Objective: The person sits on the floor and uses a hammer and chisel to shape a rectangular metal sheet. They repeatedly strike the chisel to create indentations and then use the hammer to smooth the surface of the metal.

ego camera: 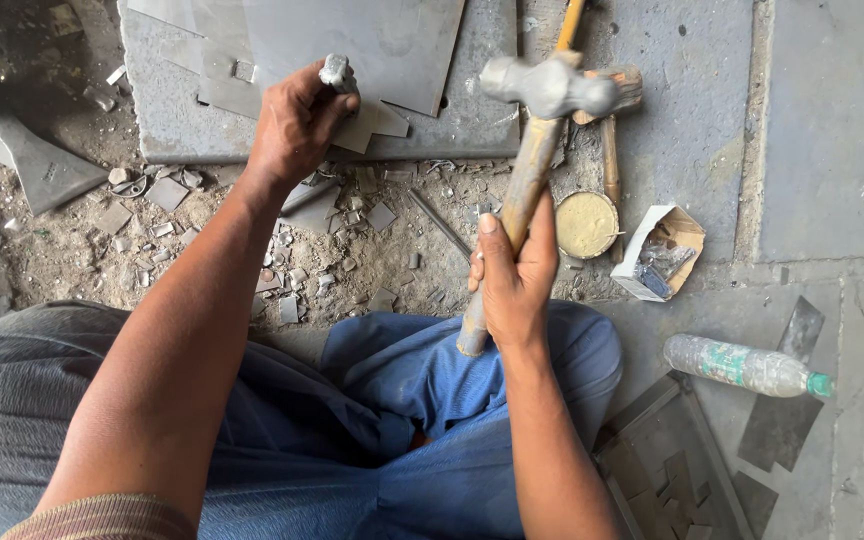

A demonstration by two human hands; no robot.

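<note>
— Steel chisel [337,73] is gripped tight in the left hand [297,125], set on the sheet metal [372,50]?
— Yes. Hammer [549,88] is held raised in the closed right hand [512,275]; chisel best kept upright, struck squarely.

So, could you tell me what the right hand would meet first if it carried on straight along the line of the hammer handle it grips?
The right hand points up along the handle toward the hammer head. Beyond that lies a second wooden-handled tool on the grey slab, though depth is hard to judge.
</note>
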